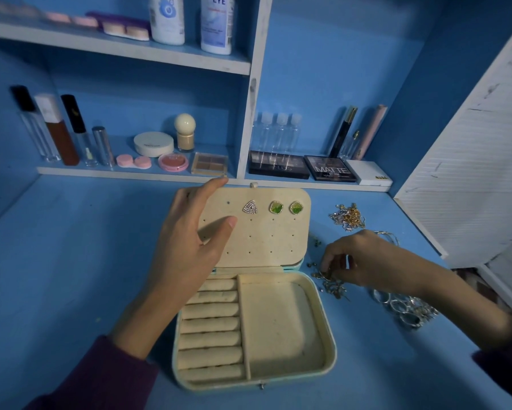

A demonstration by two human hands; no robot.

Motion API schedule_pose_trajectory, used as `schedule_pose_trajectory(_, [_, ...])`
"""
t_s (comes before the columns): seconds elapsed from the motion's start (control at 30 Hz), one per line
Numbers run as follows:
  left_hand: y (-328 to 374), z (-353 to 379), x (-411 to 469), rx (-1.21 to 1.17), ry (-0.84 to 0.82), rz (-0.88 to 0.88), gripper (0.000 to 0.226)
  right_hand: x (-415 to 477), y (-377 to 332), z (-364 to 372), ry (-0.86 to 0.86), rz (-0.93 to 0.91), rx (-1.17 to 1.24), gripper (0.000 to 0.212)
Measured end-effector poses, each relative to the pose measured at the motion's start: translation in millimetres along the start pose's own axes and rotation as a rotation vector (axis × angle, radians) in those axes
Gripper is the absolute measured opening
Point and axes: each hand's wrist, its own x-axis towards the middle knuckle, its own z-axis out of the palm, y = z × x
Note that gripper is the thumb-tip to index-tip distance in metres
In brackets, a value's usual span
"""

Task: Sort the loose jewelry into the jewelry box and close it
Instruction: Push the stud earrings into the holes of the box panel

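Right now we have the cream, rounded-rectangle jewelry box (323, 294) standing open on the blue worktop (71, 261), its lid tipped back. The lid's perforated cream panel (266, 244) carries three studs in its top row: one triangular sparkling stud (250, 207) and two square green-stone studs (276, 207) beside it. In the base, the left half holds a stack of cream padded ring rolls (210, 329). The right half is one wide tray compartment (281, 329) showing its cream lining.

Our left grip (186, 255) is released, with fingers straight and spread across the left part of the lid panel, the thumb lying on the fabric.

Our right grip (364, 261) is curled, its fingertips pinching into a scatter of small gold-toned earrings (327, 281) on the worktop just right of the box. Which piece it grasps is too small to tell.

Farther back on the right lies a tangle of gold and silver chains (348, 217), and nearer us, under the right wrist, a cluster of silver rings (405, 309).
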Motion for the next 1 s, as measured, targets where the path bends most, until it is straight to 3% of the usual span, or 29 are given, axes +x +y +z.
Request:
schedule_pose_trajectory(0.43, [-1.2,0.4,0.4,-0.018,-0.002,0.0,0.049,-3.0,-1.4,-12.4,0.052,-0.018,0.126,0.02])
schedule_pose_trajectory(0.77, [1.2,-0.3,0.3,-0.011,0.001,0.009,0.048,-4.3,-5.9,-13.3,0.095,0.224,0.983,0.019])
schedule_pose_trajectory(1.0, [-0.5,-0.5,0.6,-0.015,-0.007,-0.008,0.049,-2.9,-6.5,-11.0,0.065,0.275,1.018,0.017])
